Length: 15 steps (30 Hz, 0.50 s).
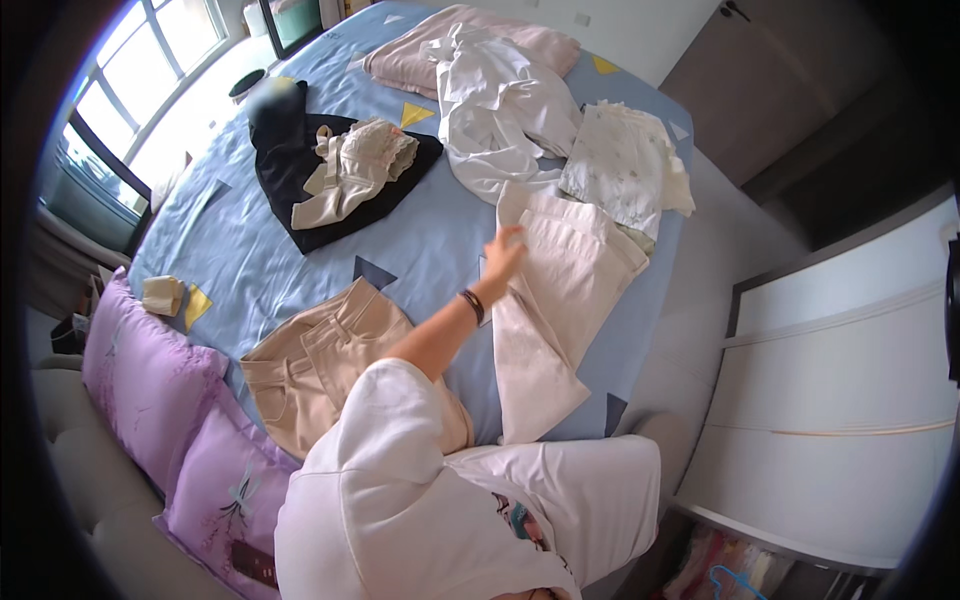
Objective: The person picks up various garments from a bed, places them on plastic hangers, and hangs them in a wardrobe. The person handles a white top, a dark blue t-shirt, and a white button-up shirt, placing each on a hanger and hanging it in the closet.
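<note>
My left hand (505, 259), a dark bracelet on its wrist, reaches across the bed to pale cream trousers (574, 277). Its slightly blurred fingers touch the trousers' left edge near the top; whether they pinch the cloth is unclear. The trousers lie folded lengthwise, one leg end slanting towards me. Beneath my forearm are tan trousers (300, 390), waistband up and partly covered by my sleeve. My right hand is out of view. Beyond the cream trousers lie a rumpled white garment (510, 105) and a pale patterned garment (619, 169).
A beige lace bra (360, 169) rests on a black garment (281, 195). Farther back is a folded pink blanket (405, 56). A small folded cream cloth (163, 295) lies near purple pillows (150, 375). A blue hanger (731, 581) shows at lower right, below a white surface (817, 390).
</note>
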### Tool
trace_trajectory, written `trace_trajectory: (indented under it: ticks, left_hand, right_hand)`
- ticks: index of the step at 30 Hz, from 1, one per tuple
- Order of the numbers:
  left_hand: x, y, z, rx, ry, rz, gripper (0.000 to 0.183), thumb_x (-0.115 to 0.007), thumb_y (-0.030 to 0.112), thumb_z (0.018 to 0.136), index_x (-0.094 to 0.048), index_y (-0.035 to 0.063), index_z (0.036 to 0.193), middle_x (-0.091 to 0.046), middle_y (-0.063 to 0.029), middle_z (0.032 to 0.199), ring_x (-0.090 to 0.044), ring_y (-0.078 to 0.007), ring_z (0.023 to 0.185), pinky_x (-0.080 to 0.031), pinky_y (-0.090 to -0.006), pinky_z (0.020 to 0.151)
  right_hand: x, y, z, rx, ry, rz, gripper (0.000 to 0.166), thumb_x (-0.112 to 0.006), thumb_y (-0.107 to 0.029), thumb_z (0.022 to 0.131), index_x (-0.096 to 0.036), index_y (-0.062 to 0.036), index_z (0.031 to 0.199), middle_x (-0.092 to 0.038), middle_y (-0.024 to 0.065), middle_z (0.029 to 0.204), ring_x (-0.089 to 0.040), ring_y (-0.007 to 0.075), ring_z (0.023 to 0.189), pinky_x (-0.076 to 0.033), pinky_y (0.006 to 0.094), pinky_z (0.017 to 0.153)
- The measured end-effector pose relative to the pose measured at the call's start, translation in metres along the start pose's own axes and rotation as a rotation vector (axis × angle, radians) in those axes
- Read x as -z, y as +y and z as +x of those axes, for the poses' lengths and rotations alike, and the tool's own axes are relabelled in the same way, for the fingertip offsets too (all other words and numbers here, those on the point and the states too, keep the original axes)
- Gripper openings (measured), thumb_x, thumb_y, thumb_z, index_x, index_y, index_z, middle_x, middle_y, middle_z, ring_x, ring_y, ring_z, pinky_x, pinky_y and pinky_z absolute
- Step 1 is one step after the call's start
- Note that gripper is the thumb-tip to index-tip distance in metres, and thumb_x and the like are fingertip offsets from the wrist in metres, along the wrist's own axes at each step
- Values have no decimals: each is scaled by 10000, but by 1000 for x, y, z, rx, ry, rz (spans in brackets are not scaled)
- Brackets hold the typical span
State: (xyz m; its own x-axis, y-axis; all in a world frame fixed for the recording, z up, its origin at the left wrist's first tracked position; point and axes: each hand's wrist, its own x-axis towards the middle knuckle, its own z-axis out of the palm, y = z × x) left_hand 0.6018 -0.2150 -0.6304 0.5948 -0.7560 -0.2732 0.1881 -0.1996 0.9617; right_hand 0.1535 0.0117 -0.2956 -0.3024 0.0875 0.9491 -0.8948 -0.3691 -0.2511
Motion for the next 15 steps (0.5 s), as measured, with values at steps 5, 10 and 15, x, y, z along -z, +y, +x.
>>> trace_trajectory:
  ticks: [5,10,15]
  left_hand:
    - [26,39,90,214,336,-123,458,-602,211,751,-534,254,1203,-342,-208,1299,-358,-336,1195,-335,-386,996]
    - [58,23,194,16,270,-703,462,-620,222,776,-537,81,1208,-510,-137,1220,-445,-256,1150,-328,-387,981]
    - [46,95,135,-69,48,-1277,262,-644,125,785,-610,-20,1000,-629,-113,957,-608,-204,824,-486,-300,706]
  right_hand:
    - [-42,-35,-19,-83,-70,20,371,-329,-334,992,-428,-77,743,-345,-31,535,-310,83,428,-285,226,390]
    - [-60,-45,-31,-102,-162,-25,363,-321,-314,1000,-439,-50,780,-364,-19,564,-318,91,453,-293,238,411]
    - [-63,-47,-53,-90,-333,-62,358,-353,-348,992,-428,-68,782,-400,0,633,-337,97,490,-303,241,439]
